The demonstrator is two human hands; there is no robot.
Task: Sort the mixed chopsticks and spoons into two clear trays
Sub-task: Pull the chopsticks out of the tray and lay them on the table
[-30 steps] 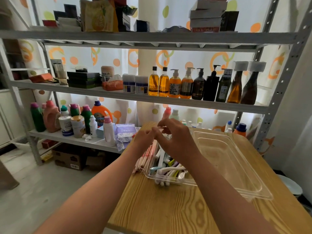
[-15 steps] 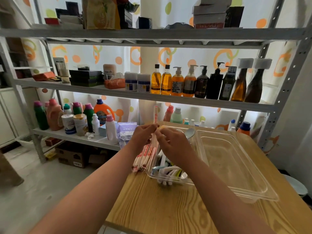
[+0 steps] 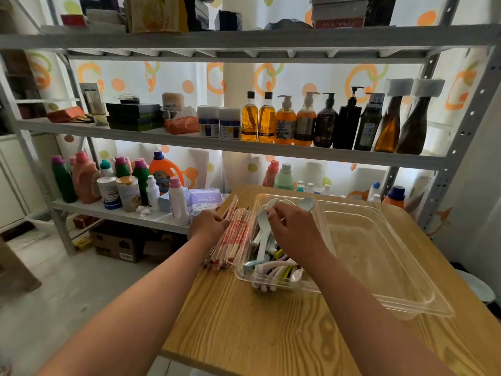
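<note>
Two clear trays sit side by side on your wooden table (image 3: 271,335): the left tray (image 3: 245,276) holds the spoons (image 3: 271,267), a heap of pale and coloured handles reaching its near edge, and the right tray (image 3: 379,256), by the table's right edge, looks bare. The wrapped chopsticks (image 3: 234,236) lie in a loose bundle on the table along the left tray's left wall, close to the table's left edge, not in either tray.

Your left hand (image 3: 208,225) rests on the far end of that bundle with fingers curled over it; whether it is gripping or only steadying them can't be told. Your right hand (image 3: 294,232) is down in the left tray with fingertips pinched narrow near a pale spoon (image 3: 263,221) at the far end, though a firm hold isn't clear.

By my reading, you are midway through separating: spoons are collected, chopsticks are pulled out but unhoused. Next, gather the bundle squarely, lift it over the spoon tray's walls and lay it lengthwise in the right tray. Mind loose wrappers sliding off the left edge.
</note>
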